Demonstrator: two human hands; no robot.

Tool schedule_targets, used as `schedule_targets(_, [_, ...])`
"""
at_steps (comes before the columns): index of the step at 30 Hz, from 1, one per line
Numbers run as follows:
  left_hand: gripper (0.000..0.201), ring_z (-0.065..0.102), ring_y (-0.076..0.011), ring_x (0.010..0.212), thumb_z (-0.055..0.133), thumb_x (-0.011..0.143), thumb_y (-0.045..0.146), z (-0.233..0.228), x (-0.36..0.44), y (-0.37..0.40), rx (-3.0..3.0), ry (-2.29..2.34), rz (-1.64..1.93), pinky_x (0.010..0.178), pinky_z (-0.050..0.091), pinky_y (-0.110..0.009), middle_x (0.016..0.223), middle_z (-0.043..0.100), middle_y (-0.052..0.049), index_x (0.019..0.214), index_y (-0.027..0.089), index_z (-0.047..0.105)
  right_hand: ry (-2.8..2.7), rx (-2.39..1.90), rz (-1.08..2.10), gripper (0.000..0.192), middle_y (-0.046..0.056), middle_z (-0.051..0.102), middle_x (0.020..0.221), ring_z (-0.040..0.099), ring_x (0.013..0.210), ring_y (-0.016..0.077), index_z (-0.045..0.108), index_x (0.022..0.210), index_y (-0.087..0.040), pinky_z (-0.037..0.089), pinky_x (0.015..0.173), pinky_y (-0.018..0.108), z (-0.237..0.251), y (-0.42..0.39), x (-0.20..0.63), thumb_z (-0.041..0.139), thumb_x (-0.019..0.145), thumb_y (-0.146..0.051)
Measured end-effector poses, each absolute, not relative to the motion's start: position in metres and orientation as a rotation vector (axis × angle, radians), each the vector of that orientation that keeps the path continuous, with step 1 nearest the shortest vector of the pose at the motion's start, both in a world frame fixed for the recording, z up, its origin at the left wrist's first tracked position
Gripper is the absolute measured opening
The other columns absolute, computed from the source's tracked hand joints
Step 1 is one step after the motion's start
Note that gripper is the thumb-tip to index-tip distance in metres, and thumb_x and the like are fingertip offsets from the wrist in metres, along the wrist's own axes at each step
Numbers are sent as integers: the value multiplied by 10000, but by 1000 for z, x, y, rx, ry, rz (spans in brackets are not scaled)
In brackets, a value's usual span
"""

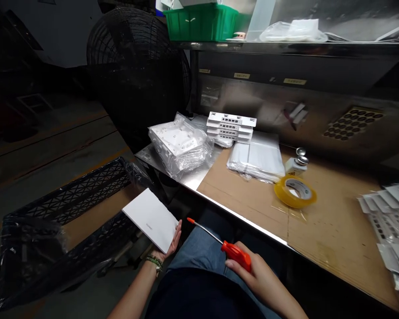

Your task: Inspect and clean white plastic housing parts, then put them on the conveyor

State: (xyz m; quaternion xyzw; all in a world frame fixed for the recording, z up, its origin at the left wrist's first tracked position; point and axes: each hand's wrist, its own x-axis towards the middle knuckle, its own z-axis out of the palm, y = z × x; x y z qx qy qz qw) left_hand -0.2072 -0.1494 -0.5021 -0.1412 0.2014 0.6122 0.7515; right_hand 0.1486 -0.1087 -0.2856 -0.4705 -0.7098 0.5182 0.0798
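Observation:
My left hand (173,243), wearing a beaded bracelet, grips a flat white plastic cover (150,219) by its lower right edge. The cover is square, tilted, with a small dark mark near its lower side. Above my lap, my right hand (252,270) is wrapped round the red handle of a screwdriver (234,254). Its shaft points left, and its red tip ends close to my left fingers without touching the cover. In front, a bagged stack of white plastic housings (179,139) lies on the table's left corner. Several slotted white housings (231,126) are piled beside it.
The cardboard-covered table (249,206) carries flat white bags (257,157), yellow tape (295,191), a pump bottle (296,166) and more white housings (390,226). A plastic-lined black crate (86,190) stands at left, below a large fan (136,57). A green bin (201,22) sits on the shelf.

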Motion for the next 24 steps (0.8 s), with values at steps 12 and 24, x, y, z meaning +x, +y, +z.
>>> schedule_targets(12, [435, 745, -138, 694, 338, 1032, 261, -465, -237, -167, -340, 793, 1300, 721, 604, -247, 1178, 763, -92, 1397, 272, 575, -2084, -1392, 1625, 428, 33, 706, 872, 656, 839, 242, 670, 1032, -268, 505, 799, 305, -282, -93, 162, 574, 920, -670])
schedule_targets(24, [312, 699, -174, 803, 604, 1004, 390, -414, -286, -146, -176, 1031, 981, 703, 602, -340, 1088, 722, -79, 1209, 160, 654, -1735, -1511, 1979, 766, -79, 396, 545, 328, 454, 89, 605, 1362, -238, 291, 414, 210, -280, -83, 181, 642, 815, -774])
